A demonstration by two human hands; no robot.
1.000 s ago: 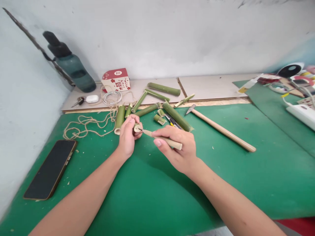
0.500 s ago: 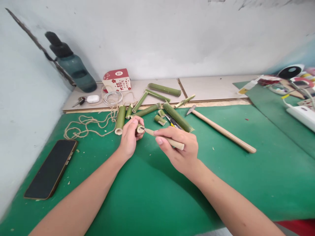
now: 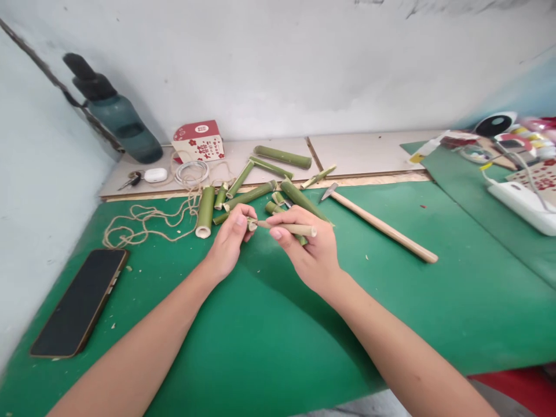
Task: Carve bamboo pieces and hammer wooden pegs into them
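My left hand (image 3: 228,240) is closed around a small bamboo piece (image 3: 251,223), pinched between thumb and fingers above the green mat (image 3: 260,336). My right hand (image 3: 306,246) grips a wooden-handled carving tool (image 3: 292,229), its thin tip pressed into the end of that small piece. Just beyond my hands lie several green bamboo tubes (image 3: 299,200), some long, some cut short.
A wooden-handled hammer (image 3: 382,229) lies to the right. Twine (image 3: 147,223) and a phone (image 3: 78,301) are on the left. A dark bottle (image 3: 117,124), red-and-white box (image 3: 198,141), earbud case (image 3: 155,175) and keys sit at the back. A power strip (image 3: 523,200) and clutter fill the far right.
Both hands have shifted slightly away from me with the bamboo piece and tool still together; the tool handle now lies flatter. The view has drifted a little right.
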